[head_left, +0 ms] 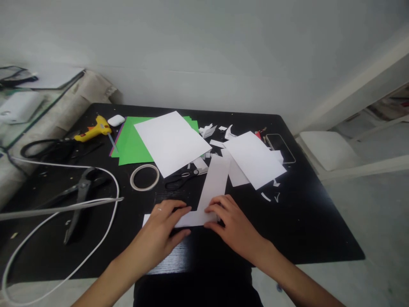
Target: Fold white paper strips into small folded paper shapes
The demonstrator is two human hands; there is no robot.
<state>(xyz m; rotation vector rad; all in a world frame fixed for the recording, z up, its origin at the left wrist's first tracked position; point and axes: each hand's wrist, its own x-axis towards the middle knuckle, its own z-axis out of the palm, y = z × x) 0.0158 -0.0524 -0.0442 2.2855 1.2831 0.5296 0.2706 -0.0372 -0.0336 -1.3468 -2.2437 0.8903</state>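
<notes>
A white paper strip (pixel 214 181) lies in an L shape near the front of the black table, one leg running away from me and the other to the left. My left hand (pixel 162 226) is curled over the left leg, fingers on the far side and thumb by the near edge. At the corner of the L, my right hand (pixel 228 219) has its fingers and thumb closed on the paper. Black-handled scissors (pixel 180 181) rest just beyond my left hand, near a roll of tape (pixel 144 177).
Green sheets (pixel 134 145) lie under a white sheet (pixel 172 143); another white sheet (pixel 255 160) is at right by a phone (pixel 281 148). Paper scraps (pixel 209 130) are scattered between. A yellow glue gun (pixel 96 128), pliers (pixel 81 194) and a looping white cable (pixel 116 187) occupy the left.
</notes>
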